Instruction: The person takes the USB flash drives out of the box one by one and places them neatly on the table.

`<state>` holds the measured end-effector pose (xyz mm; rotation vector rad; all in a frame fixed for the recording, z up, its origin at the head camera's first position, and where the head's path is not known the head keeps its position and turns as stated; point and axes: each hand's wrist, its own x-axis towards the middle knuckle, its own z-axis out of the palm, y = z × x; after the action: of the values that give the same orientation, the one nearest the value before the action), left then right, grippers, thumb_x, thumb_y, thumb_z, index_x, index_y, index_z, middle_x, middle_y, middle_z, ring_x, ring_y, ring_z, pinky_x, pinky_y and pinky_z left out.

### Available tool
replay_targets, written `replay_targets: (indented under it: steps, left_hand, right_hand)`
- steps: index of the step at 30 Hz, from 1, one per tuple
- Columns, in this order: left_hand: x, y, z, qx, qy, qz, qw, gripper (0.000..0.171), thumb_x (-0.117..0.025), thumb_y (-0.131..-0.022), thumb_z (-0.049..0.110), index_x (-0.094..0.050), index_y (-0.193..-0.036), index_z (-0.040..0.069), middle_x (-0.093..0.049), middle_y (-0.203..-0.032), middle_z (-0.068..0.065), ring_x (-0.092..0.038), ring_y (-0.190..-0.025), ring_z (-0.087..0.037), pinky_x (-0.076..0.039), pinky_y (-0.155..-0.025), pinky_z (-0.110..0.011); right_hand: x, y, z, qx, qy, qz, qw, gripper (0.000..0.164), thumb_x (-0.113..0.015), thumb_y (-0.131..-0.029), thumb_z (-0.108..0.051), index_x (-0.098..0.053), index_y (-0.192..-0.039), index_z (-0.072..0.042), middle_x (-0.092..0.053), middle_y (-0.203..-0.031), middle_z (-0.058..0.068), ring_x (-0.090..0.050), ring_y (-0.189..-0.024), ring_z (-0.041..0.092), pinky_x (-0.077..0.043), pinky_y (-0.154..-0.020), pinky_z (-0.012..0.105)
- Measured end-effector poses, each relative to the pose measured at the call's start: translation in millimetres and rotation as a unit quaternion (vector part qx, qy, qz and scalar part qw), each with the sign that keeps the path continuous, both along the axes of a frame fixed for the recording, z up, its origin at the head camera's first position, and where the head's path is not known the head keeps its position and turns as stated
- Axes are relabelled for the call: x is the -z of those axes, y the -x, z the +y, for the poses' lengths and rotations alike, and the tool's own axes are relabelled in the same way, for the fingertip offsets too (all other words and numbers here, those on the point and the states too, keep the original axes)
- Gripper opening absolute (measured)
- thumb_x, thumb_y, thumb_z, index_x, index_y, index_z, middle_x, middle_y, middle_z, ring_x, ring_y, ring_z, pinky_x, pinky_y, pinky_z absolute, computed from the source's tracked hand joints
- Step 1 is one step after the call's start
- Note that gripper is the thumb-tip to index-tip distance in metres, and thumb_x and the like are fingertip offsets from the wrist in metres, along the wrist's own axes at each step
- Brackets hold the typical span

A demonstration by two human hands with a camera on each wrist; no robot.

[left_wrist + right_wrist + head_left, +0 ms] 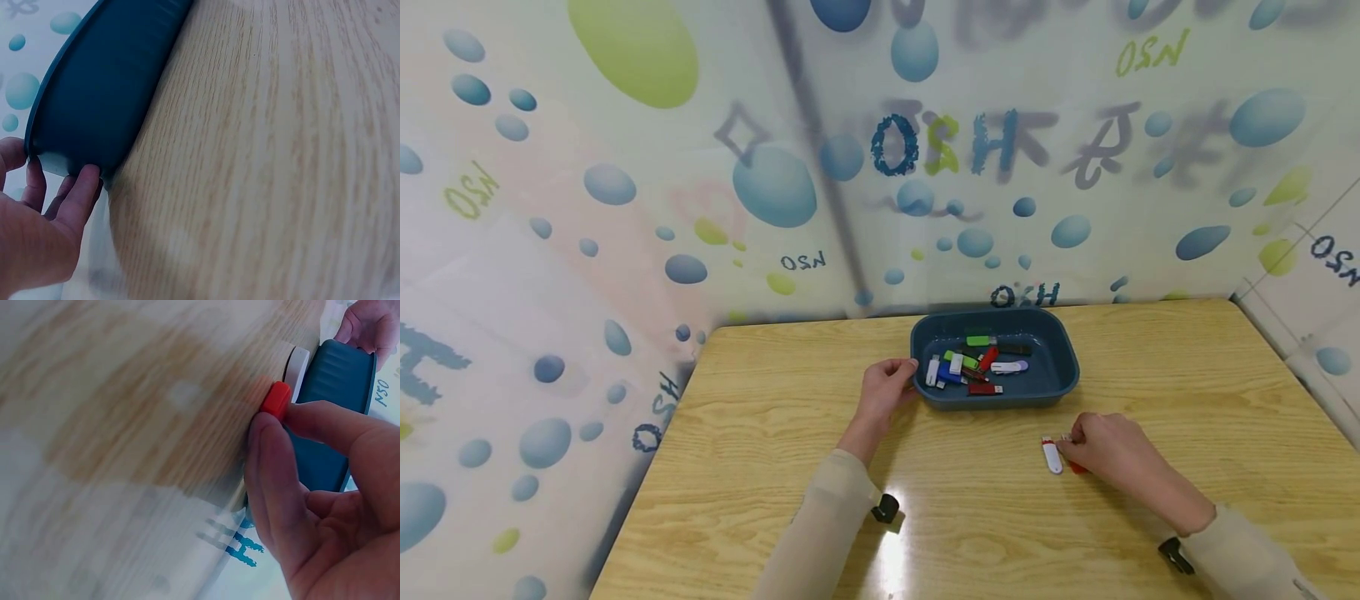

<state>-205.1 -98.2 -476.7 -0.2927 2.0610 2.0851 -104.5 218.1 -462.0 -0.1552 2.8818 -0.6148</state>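
Observation:
A dark blue plastic bin (pixel 1000 402) holds several USB sticks, among them a red one (pixel 984 389), a green one (pixel 981 341) and a white one (pixel 932 370). My left hand (pixel 883 387) grips the bin's left end, thumb at the rim and fingers against the outer wall (pixel 94 94). In front of the bin's right side, my right hand (pixel 1108 446) pinches a red USB stick (pixel 275 400) between thumb and fingers, low over the table. Just left of it lies a white USB stick (pixel 1052 457) with a red part near its metal plug.
The wood-grain table (pixel 760 467) runs back to a patterned backdrop (pixel 850 208) printed with blue and green drops. A black strap piece (pixel 886 508) shows at the left wrist, another (pixel 1176 555) at the right.

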Motion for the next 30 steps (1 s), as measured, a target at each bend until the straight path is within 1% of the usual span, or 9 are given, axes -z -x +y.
replay_targets:
  steps: [6, 9, 12, 16, 21, 24, 26, 28, 30]
  left_hand:
    - [0.8, 0.9, -0.6, 0.000, -0.002, -0.001, 1.0000, 0.033, -0.065, -0.103, 0.020, -0.066, -0.121, -0.007, -0.067, -0.123, -0.022, -0.068, -0.102, -0.024, -0.057, -0.097, -0.044]
    - [0.1, 0.5, -0.8, 0.000, -0.002, 0.001, 1.0000, 0.032, -0.065, -0.103, 0.020, -0.066, -0.120, -0.007, -0.067, -0.122, -0.022, -0.069, -0.102, -0.024, -0.058, -0.094, -0.043]
    - [0.0, 0.4, -0.7, -0.002, 0.000, 0.003, 1.0000, 0.031, -0.065, -0.103, 0.019, -0.067, -0.119, -0.007, -0.068, -0.120, -0.021, -0.069, -0.100, -0.023, -0.059, -0.092, -0.041]
    - [1.0, 1.0, 0.3, -0.004, -0.001, 0.001, 1.0000, 0.030, -0.066, -0.102, 0.019, -0.067, -0.118, -0.006, -0.069, -0.118, -0.019, -0.069, -0.099, -0.022, -0.059, -0.091, -0.040]
    - [-0.5, 0.2, 1.5, -0.005, 0.000, 0.002, 1.0000, 0.030, -0.066, -0.102, 0.019, -0.066, -0.118, -0.007, -0.069, -0.117, -0.021, -0.070, -0.099, -0.023, -0.059, -0.092, -0.041]
    - [-1.2, 0.2, 1.8, -0.004, 0.000, 0.000, 1.0000, 0.031, -0.065, -0.103, 0.019, -0.066, -0.119, -0.007, -0.068, -0.119, -0.022, -0.069, -0.103, -0.025, -0.058, -0.094, -0.042]
    - [-1.5, 0.4, 1.5, -0.001, 0.000, -0.001, 1.0000, 0.032, -0.064, -0.103, 0.020, -0.065, -0.120, -0.007, -0.067, -0.122, -0.023, -0.069, -0.106, -0.028, -0.057, -0.096, -0.045]
    - [-3.1, 0.9, 1.2, 0.006, 0.004, -0.005, 1.0000, 0.032, -0.062, -0.105, 0.019, -0.064, -0.121, -0.009, -0.065, -0.125, -0.026, -0.067, -0.111, -0.033, -0.055, -0.099, -0.048]
    - [-14.2, -3.9, 1.6, 0.013, 0.008, -0.007, 0.9999, 0.032, -0.060, -0.105, 0.017, -0.063, -0.122, -0.010, -0.063, -0.127, -0.028, -0.065, -0.115, -0.036, -0.053, -0.101, -0.051]
  right_hand:
    - [-0.5, 1.4, 0.3, 0.004, 0.005, -0.014, 1.000, 0.024, -0.075, -0.091, -0.023, -0.064, -0.075, -0.010, -0.050, -0.063, -0.002, -0.046, -0.058, 0.015, -0.033, -0.053, 0.027]
    - [-2.4, 3.1, 1.7, 0.010, 0.004, -0.029, 1.000, 0.022, -0.071, -0.093, -0.024, -0.069, -0.083, -0.005, -0.057, -0.069, 0.000, -0.050, -0.062, 0.017, -0.040, -0.056, 0.029]
    - [-3.5, 4.2, 3.3, 0.013, 0.003, -0.038, 0.999, 0.025, -0.068, -0.095, -0.024, -0.072, -0.093, 0.001, -0.064, -0.077, 0.003, -0.053, -0.066, 0.017, -0.046, -0.059, 0.031]
    - [-4.6, 3.6, 5.8, 0.009, 0.003, -0.044, 0.999, 0.030, -0.067, -0.096, -0.024, -0.072, -0.099, 0.005, -0.068, -0.081, 0.006, -0.055, -0.068, 0.018, -0.050, -0.061, 0.034]
    - [-9.3, 1.6, 10.4, 0.007, 0.003, -0.038, 0.999, 0.032, -0.067, -0.097, -0.027, -0.071, -0.100, 0.005, -0.067, -0.079, 0.004, -0.054, -0.068, 0.019, -0.049, -0.060, 0.034]
    - [-15.6, 1.1, 13.9, 0.009, 0.012, -0.042, 0.999, 0.034, -0.066, -0.098, -0.028, -0.070, -0.102, 0.005, -0.066, -0.079, 0.003, -0.054, -0.067, 0.019, -0.047, -0.058, 0.034]
    - [-21.1, 1.4, 16.5, 0.010, 0.019, -0.041, 0.999, 0.034, -0.065, -0.099, -0.029, -0.069, -0.103, 0.004, -0.067, -0.081, 0.003, -0.055, -0.067, 0.018, -0.047, -0.058, 0.034]
    - [-27.5, 2.0, 18.3, 0.005, 0.024, -0.028, 0.999, 0.031, -0.065, -0.099, -0.028, -0.068, -0.104, 0.003, -0.068, -0.082, 0.003, -0.057, -0.067, 0.017, -0.048, -0.057, 0.034]
    - [-33.2, 3.5, 19.5, -0.008, 0.029, -0.005, 1.000, 0.028, -0.066, -0.099, -0.026, -0.069, -0.102, 0.001, -0.068, -0.083, 0.001, -0.057, -0.067, 0.015, -0.048, -0.058, 0.033]
